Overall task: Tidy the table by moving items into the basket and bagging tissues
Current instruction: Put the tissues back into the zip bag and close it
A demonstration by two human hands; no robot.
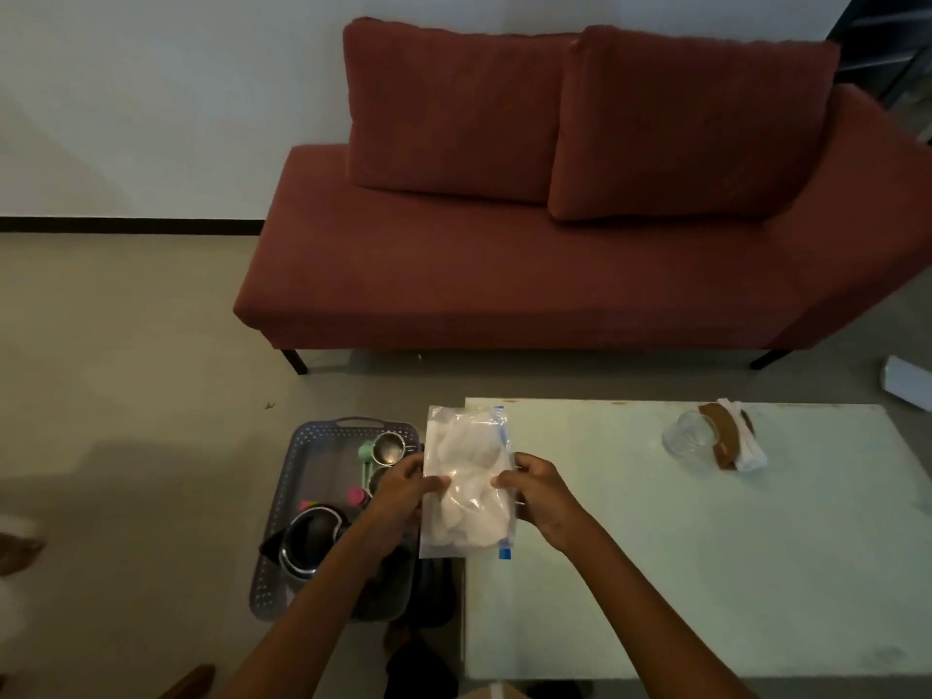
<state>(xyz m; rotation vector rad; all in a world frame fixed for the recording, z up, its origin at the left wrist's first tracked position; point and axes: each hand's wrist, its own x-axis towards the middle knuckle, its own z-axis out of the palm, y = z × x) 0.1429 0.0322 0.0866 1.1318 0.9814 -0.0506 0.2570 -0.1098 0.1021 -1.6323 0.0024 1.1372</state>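
Both hands, left (pixel 398 489) and right (pixel 534 489), pinch the tissue-filled bag (pixel 466 479); sealing it likely comes next, then the basket (pixel 282 502).

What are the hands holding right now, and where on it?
Both hold the clear bag of tissues: the left hand grips its left edge, the right hand its right edge beside the blue zip, each about mid-length.

Both bare forearms reach from the lower edge toward frame centre. The left grip (pixel 401 489) and right grip (pixel 539 496) pinch opposite sides of a clear plastic tissue-filled bag (pixel 469 517), thumbs in front.
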